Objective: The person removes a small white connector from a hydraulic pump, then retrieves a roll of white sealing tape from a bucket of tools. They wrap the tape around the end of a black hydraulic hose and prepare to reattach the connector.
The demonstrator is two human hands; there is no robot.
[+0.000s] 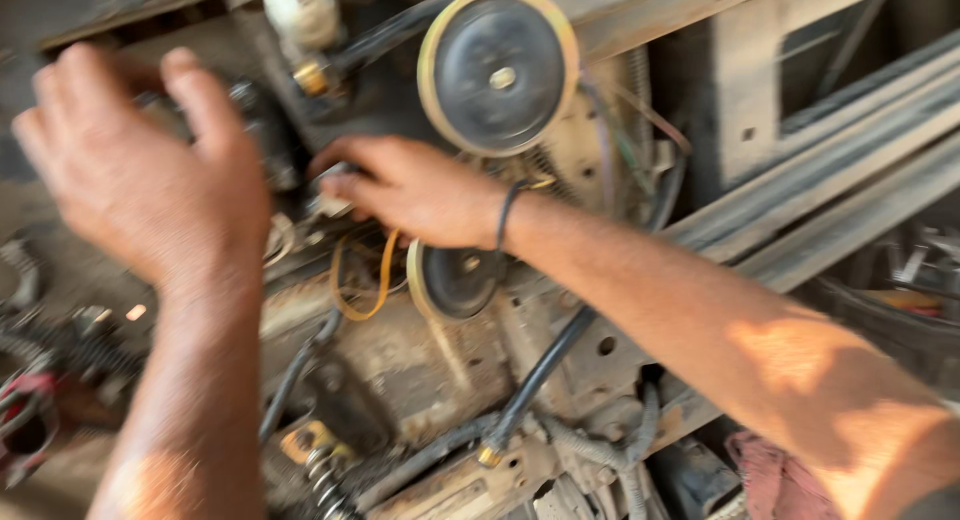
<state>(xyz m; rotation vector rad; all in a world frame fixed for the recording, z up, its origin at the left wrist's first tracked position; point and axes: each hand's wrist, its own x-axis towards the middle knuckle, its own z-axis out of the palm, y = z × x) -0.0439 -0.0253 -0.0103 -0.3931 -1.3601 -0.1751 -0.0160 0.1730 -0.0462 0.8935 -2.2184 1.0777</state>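
My left hand (pixel 140 170) is raised at the upper left, fingers curled over a dark, blurred engine part (pixel 262 130); whether it grips the part cannot be told. My right hand (pixel 415 188) reaches in from the right, a dark band on its wrist, fingertips pinched on a small metal piece (pixel 330 185) beside that dark part. Just above the right hand sits a large round black horn with a yellowish rim (pixel 497 70). A smaller, similar disc (pixel 455 280) lies under the right wrist.
Dusty metal chassis (pixel 420 360) with black hoses (pixel 540 370), a yellow wire loop (pixel 380 280), a coiled spring (pixel 322 480) and brass fittings. Grey metal rails (pixel 850 170) run along the right. A red rag (pixel 775 475) lies at bottom right, red parts at far left.
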